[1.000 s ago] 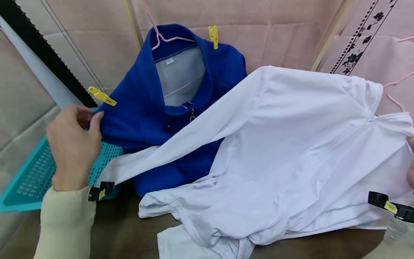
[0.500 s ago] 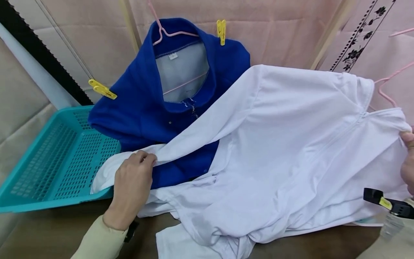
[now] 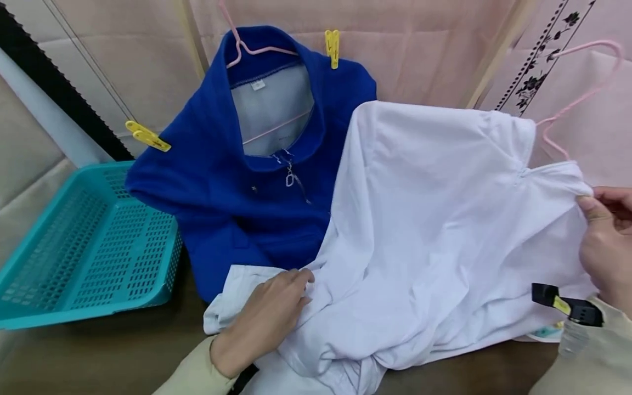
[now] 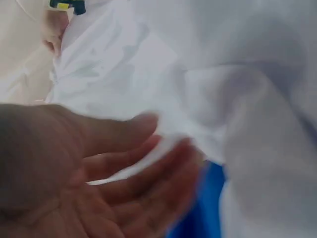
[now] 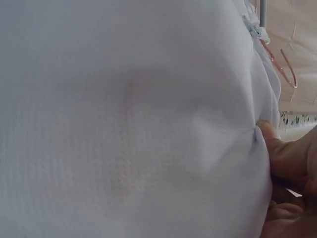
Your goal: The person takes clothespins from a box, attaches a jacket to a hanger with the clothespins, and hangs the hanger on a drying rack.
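Note:
A white long-sleeved zip-up top (image 3: 419, 219) on a pink hanger (image 3: 563, 112) spreads over the table, its left shoulder overlapping a blue zip-up jacket (image 3: 276, 214). My right hand (image 3: 609, 241) pinches the white fabric near the collar, thumb on top; a gathered fold shows there in the right wrist view. At the white top's lower left, my left hand (image 3: 269, 315) lies over the cloth beside a sleeve cuff. Its fingers (image 4: 143, 193) are relaxed and blurred, with thumb and fingertips apart in the left wrist view. The blue jacket is on its own pink hanger.
A turquoise perforated basket (image 3: 94, 236) stands at the left on the brown table (image 3: 64, 356). Yellow clothespins, one on the left shoulder (image 3: 148, 136) and one on the right shoulder (image 3: 332, 49), grip the blue jacket. Pinkish cloth (image 3: 419, 49) hangs behind.
My left hand has left the blue jacket's left shoulder, drawn the white sleeve off the basket and down right, and let it go. My right hand and the white top have shifted left.

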`<state>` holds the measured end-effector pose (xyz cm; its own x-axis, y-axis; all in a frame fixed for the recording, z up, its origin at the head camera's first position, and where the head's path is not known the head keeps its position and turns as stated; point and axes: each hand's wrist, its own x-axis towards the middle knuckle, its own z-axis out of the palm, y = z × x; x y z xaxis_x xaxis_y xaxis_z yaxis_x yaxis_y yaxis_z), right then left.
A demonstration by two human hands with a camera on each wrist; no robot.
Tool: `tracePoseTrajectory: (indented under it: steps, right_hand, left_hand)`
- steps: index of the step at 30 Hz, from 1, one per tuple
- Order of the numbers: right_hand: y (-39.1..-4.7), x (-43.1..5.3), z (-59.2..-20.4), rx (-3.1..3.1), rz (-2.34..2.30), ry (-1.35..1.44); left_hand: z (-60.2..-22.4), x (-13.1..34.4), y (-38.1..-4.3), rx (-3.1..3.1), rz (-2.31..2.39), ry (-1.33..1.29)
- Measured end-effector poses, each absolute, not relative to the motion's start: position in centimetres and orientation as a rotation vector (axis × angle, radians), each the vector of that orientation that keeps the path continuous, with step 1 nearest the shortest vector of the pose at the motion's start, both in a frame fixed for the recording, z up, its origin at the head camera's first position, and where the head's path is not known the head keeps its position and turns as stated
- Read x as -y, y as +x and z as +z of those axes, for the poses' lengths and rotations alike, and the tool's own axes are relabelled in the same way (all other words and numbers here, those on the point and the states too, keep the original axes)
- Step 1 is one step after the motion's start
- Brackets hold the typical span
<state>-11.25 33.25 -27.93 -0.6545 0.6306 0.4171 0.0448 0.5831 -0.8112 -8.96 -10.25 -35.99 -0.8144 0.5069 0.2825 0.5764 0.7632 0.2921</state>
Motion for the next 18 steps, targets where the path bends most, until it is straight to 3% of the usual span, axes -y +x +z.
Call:
tracePoseTrajectory:
  steps: [5,11,18]
  right_hand:
    - [-11.5,-30.6,-27.9,2.184,0.926,-0.451]
    - [-12.1,-29.4,-28.9,2.223,0.801,-0.139]
    - [-9.4,-30.7,-26.8,2.135,0.805,0.288]
  left_hand:
    - [-33.9,9.7,-9.4,2.743,-0.563,-0.877]
    - [-31.5,9.0,-10.6,2.587,-0.679,-0.869]
    - [-29.0,8.6,-12.2,2.229,-0.843,-0.822]
